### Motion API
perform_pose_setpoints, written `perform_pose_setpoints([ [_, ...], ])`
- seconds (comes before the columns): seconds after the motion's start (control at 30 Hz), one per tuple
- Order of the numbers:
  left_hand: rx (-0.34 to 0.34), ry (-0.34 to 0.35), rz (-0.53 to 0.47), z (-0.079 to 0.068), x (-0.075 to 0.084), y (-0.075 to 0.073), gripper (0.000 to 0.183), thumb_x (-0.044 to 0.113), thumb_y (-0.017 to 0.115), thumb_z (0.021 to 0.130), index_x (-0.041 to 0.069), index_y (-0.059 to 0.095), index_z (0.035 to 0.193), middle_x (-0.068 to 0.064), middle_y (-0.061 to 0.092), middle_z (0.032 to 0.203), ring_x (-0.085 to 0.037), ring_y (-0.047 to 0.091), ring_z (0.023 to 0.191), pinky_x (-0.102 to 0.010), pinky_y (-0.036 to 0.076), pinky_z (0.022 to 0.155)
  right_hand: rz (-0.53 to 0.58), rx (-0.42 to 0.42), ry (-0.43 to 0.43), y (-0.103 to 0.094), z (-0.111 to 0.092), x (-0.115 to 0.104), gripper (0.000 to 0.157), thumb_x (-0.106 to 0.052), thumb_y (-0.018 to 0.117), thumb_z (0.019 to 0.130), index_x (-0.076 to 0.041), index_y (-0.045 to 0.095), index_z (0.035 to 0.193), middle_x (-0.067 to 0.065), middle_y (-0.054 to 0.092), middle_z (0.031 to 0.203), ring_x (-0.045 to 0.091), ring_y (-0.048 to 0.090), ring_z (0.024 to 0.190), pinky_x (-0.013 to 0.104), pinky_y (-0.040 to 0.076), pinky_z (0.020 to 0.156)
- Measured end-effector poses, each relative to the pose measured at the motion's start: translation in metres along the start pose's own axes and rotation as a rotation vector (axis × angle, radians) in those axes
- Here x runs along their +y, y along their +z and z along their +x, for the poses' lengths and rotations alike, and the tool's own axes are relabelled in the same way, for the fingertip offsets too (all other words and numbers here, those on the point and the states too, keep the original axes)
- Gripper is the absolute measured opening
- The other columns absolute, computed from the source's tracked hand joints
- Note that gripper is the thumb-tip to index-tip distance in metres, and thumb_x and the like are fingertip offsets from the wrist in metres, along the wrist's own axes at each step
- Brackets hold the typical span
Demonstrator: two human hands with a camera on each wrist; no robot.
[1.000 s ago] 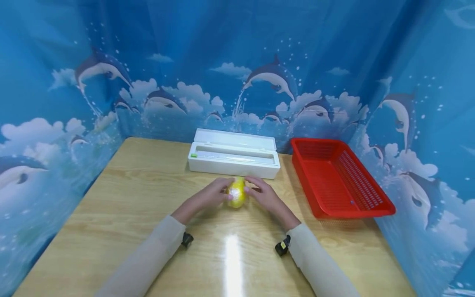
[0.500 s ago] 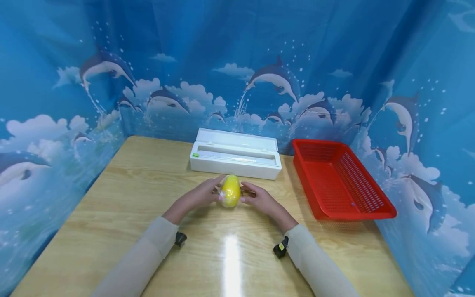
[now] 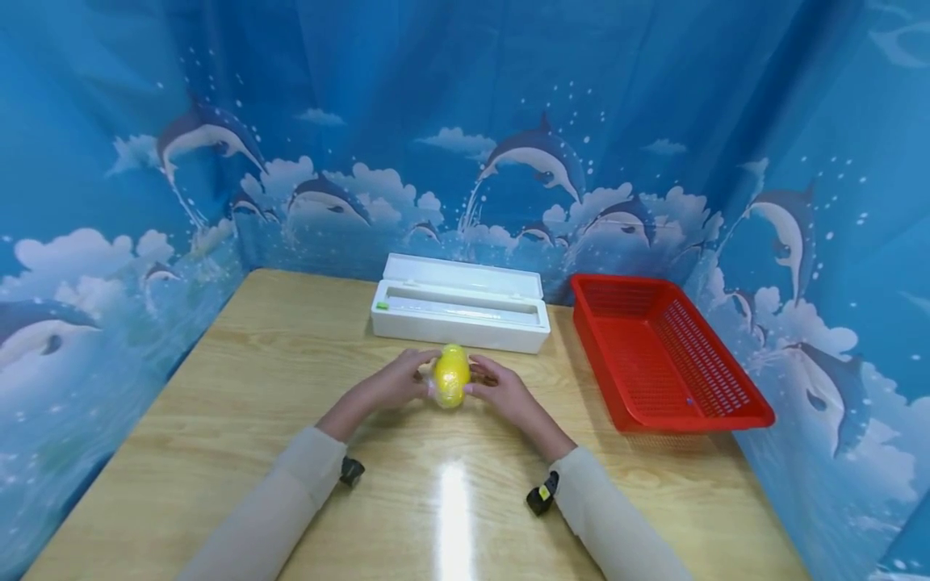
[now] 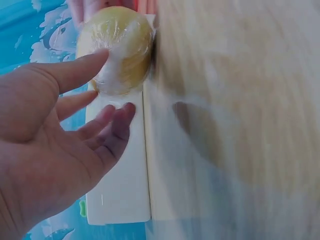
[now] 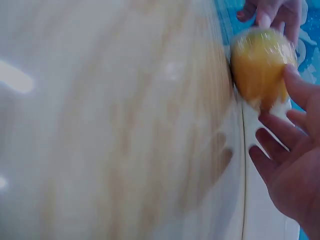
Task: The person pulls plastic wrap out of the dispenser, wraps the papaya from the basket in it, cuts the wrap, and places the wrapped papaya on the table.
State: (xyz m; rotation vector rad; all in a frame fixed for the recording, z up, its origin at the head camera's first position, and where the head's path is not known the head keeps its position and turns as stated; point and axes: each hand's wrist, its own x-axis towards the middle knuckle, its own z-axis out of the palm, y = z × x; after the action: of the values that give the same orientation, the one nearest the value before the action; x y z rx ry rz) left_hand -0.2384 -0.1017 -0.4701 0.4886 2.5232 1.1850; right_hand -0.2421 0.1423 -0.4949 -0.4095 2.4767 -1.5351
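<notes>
A yellow fruit (image 3: 451,376) wrapped in clear plastic film is held between both hands, just in front of a long white box (image 3: 461,324). My left hand (image 3: 398,379) has its thumb and forefinger on the fruit's left side. In the left wrist view, the other fingers of that hand bend loosely below the wrapped fruit (image 4: 120,45). My right hand (image 3: 506,393) pinches the opposite side with thumb and forefinger. The right wrist view has the film glinting on the fruit (image 5: 260,60), with that hand's remaining fingers spread away from it.
The white box's lid (image 3: 465,274) stands raised at the back, and a small green piece (image 3: 382,306) sits at its left end. A red plastic basket (image 3: 617,395) stands to the right on the wooden table (image 3: 291,347). Blue dolphin-print curtain (image 3: 363,97) surrounds the table.
Both hands have shifted a little left with the fruit. The fruit has turned between the fingers, so more plain yellow shows on top. Box and basket stay put.
</notes>
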Motion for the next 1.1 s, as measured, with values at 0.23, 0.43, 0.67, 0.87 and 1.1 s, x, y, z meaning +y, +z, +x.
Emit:
perform_pose_setpoints([
  [0.23, -0.004, -0.047, -0.035, 0.007, 0.0, 0.009, 0.075, 0.016, 0.08, 0.085, 0.01, 0.044, 0.151, -0.014, 0.056, 0.141, -0.022, 0.061, 0.106, -0.038, 0.056, 0.09, -0.034, 0.125, 0.007, 0.005, -0.006, -0.007, 0.061, -0.033, 0.075, 0.092, -0.015, 0.052, 0.146, 0.01, 0.059, 0.141, 0.032, 0.051, 0.135, 0.051, 0.046, 0.11],
  [0.43, -0.058, -0.052, -0.148, 0.01, 0.001, 0.017, 0.076, 0.024, 0.081, 0.085, 0.016, 0.045, 0.151, -0.012, 0.057, 0.142, -0.02, 0.063, 0.106, -0.038, 0.057, 0.09, -0.063, 0.176, -0.018, 0.004, -0.009, -0.01, 0.053, -0.036, 0.072, 0.094, -0.018, 0.058, 0.141, 0.005, 0.056, 0.142, 0.028, 0.054, 0.128, 0.047, 0.051, 0.104],
  [0.67, -0.099, -0.045, -0.182, 0.013, 0.002, 0.023, 0.07, 0.041, 0.077, 0.088, 0.019, 0.048, 0.148, -0.009, 0.06, 0.137, -0.023, 0.064, 0.111, -0.04, 0.058, 0.088, -0.087, 0.188, -0.041, 0.004, -0.011, -0.011, 0.054, -0.039, 0.073, 0.093, -0.018, 0.058, 0.14, 0.005, 0.054, 0.139, 0.025, 0.056, 0.123, 0.049, 0.051, 0.102],
  [0.87, -0.12, -0.007, -0.156, 0.015, 0.001, 0.026, 0.057, 0.041, 0.075, 0.09, 0.013, 0.058, 0.137, -0.005, 0.068, 0.121, -0.019, 0.063, 0.104, -0.041, 0.054, 0.095, -0.11, 0.185, -0.081, 0.003, -0.012, -0.009, 0.044, -0.031, 0.068, 0.097, -0.012, 0.061, 0.136, 0.007, 0.055, 0.139, 0.026, 0.055, 0.123, 0.05, 0.049, 0.105],
  [1.1, -0.114, -0.046, -0.091, 0.015, 0.0, 0.024, 0.076, 0.045, 0.077, 0.087, 0.01, 0.048, 0.148, -0.013, 0.06, 0.138, -0.027, 0.06, 0.115, -0.046, 0.051, 0.101, -0.138, 0.149, -0.096, 0.0, -0.015, -0.01, 0.041, -0.019, 0.066, 0.098, -0.009, 0.061, 0.137, 0.01, 0.053, 0.142, 0.031, 0.051, 0.13, 0.054, 0.042, 0.112],
])
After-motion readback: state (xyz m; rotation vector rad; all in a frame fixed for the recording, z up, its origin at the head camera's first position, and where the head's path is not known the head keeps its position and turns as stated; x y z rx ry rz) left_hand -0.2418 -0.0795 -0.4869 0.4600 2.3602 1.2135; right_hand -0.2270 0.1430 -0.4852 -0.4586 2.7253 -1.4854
